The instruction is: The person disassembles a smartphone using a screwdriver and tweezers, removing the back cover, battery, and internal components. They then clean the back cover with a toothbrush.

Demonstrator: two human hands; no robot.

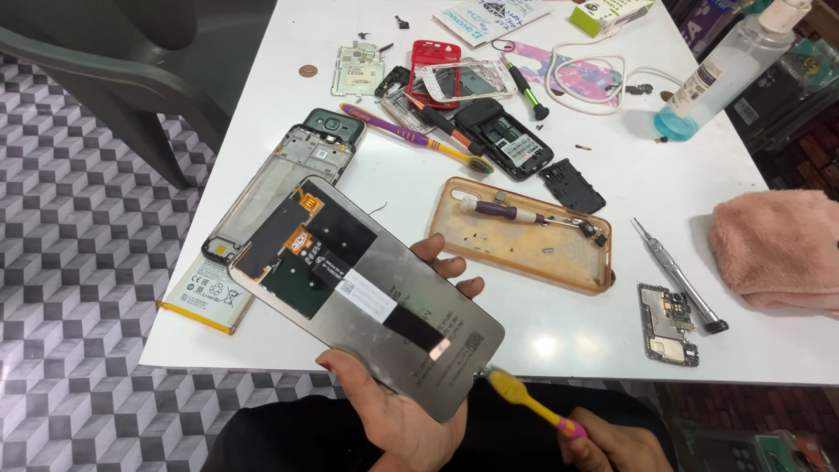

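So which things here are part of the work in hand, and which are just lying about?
In hand:
- left hand holding the phone screen panel
- right hand holding the yellow toothbrush at the panel's edge

Lying about:
- phone frame
- battery
- orange case
- screwdriver
- pink cloth
- spray bottle

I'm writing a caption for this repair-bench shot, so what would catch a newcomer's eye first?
First, the big grey metal-backed phone display panel held up front and centre by the left hand, while the right hand brushes its lower edge with a yellow-and-pink toothbrush. Behind it, the white table is strewn with stripped phone parts, notably an orange translucent phone case holding screws.
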